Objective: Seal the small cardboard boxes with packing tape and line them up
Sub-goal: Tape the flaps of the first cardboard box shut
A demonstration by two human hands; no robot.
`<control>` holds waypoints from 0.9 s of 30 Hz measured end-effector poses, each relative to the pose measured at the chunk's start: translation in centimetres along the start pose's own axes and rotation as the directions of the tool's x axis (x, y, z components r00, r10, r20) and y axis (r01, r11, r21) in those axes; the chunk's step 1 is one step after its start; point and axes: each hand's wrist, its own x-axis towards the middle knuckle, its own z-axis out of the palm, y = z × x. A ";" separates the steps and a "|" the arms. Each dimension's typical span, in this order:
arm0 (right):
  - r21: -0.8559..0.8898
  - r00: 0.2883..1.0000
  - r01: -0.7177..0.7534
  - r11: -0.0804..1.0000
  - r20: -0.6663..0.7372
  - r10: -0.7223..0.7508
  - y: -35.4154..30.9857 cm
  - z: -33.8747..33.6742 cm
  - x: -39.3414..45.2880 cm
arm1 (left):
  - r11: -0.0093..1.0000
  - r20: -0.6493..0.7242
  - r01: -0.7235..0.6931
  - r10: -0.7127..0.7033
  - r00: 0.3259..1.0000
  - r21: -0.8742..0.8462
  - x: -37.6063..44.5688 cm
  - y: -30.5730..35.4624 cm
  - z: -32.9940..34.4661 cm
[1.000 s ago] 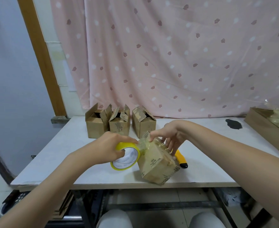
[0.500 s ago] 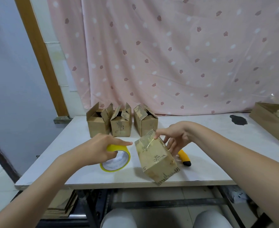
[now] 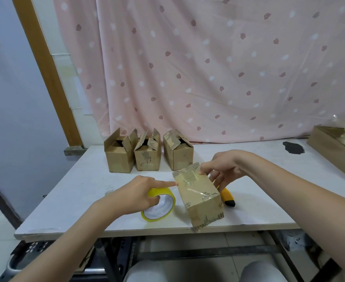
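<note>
The right hand (image 3: pixel 223 169) hides its lower fingers behind the tilted box (image 3: pixel 198 197), which also covers most of the yellow knife (image 3: pixel 226 199). The left hand (image 3: pixel 138 193) covers part of the tape roll (image 3: pixel 159 206). The tray (image 3: pixel 334 147) is cut by the right edge, and the printing on the boxes is too small to read.

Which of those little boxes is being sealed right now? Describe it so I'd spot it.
On the white table, near its front edge, the box being sealed lies tipped between both hands, beside the yellow tape roll. Unlike the three open-flapped boxes at the back, it is closed and shiny with tape.
</note>
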 end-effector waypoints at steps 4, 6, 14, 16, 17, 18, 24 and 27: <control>-0.105 0.987 0.037 0.994 -0.153 -0.053 0.5 0.2 -0.7 | 1.000 -0.020 0.002 -0.002 1.000 -0.016 0.9 1.6 0.6; -0.203 0.956 0.072 0.976 -0.264 -0.126 0.9 1.1 -0.7 | 1.000 -0.019 0.012 -0.012 1.000 -0.012 1.2 1.9 0.9; -0.748 0.742 0.373 0.549 -0.115 -0.660 2.6 6.5 -1.8 | 0.997 -0.019 0.058 -0.057 0.998 0.059 1.2 2.0 0.8; -0.776 0.789 0.363 0.515 -0.037 -0.613 3.2 7.5 -2.7 | 0.996 -0.017 0.074 -0.073 0.997 0.053 1.2 2.2 0.8; -0.794 0.800 0.341 0.504 -0.037 -0.599 3.6 7.6 -3.1 | 0.995 -0.015 0.073 -0.073 0.997 0.062 1.2 2.3 0.8; -0.807 0.806 0.317 0.498 -0.048 -0.591 3.9 7.4 -3.4 | 0.995 -0.017 0.071 -0.070 0.997 0.074 1.3 2.5 0.8; -0.814 0.839 0.167 0.556 -0.179 -0.514 4.7 6.0 -2.8 | 0.993 -0.028 0.049 -0.046 0.999 0.103 1.5 2.2 1.0; -0.818 0.832 0.130 0.561 -0.219 -0.511 4.4 6.2 -2.9 | 0.997 -0.039 0.042 -0.039 0.998 0.070 1.2 2.5 1.3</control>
